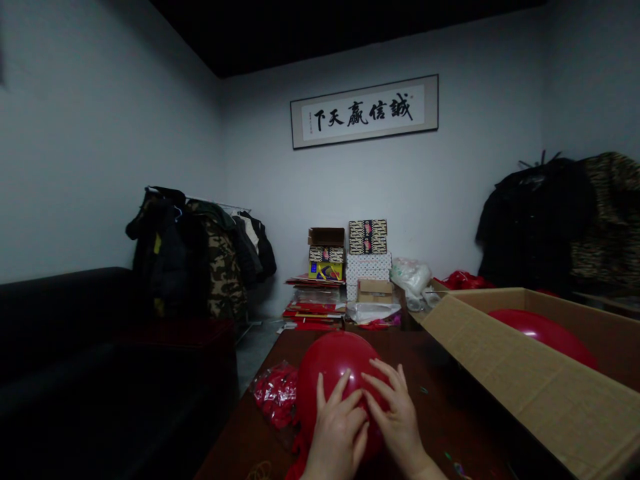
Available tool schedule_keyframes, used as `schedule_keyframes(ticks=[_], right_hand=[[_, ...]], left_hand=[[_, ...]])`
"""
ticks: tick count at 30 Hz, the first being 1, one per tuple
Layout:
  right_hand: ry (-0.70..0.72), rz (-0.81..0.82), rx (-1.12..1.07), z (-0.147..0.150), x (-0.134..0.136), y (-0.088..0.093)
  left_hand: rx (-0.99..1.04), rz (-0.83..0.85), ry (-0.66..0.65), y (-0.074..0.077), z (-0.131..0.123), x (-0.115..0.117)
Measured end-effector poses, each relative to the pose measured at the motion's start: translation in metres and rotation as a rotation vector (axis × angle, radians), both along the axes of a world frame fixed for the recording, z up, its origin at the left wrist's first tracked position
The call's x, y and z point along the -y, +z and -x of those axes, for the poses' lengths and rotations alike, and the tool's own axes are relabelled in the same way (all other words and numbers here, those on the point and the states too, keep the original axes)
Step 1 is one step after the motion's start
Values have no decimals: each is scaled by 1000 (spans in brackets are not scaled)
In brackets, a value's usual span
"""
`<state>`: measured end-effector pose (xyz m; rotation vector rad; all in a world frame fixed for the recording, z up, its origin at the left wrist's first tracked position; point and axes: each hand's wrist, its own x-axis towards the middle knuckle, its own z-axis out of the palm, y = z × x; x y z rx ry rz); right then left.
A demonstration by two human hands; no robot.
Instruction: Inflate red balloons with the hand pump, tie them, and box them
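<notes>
A large inflated red balloon (320, 357) is directly in front of me at the near part of the dark wooden table. My left hand (336, 427) presses against its near side, a couple of fingers stretched up and the others curled. From the right, my right hand (396, 410) rests on it with the fingers bent, thumb and index close to the left fingertips. Both hands hold the balloon between them; its neck cannot be made out. Touching or just left of it lies a clear plastic bag (276, 393) full of small red pieces.
At right stands an open cardboard box (530, 373) with another red balloon (545, 330) inside. Stacked boxes (369, 267) and red paper goods (313, 312) fill the table's far end. A black sofa (100, 373) is on the left. Thin bands (260, 471) lie near the front edge.
</notes>
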<state>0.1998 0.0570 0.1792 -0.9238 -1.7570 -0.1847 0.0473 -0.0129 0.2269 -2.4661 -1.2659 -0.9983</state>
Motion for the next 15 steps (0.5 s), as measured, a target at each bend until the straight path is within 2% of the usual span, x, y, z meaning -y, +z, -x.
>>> schedule_keyframes(ticks=[5, 11, 15], right_hand=[[-8, 48, -49, 2, 3, -1], [11, 54, 148, -9, 4, -2], [60, -8, 298, -21, 2, -1]], left_hand=[[-25, 28, -14, 1, -1, 2], [-33, 2, 40, 1, 12, 1], [-16, 17, 92, 1, 23, -1]])
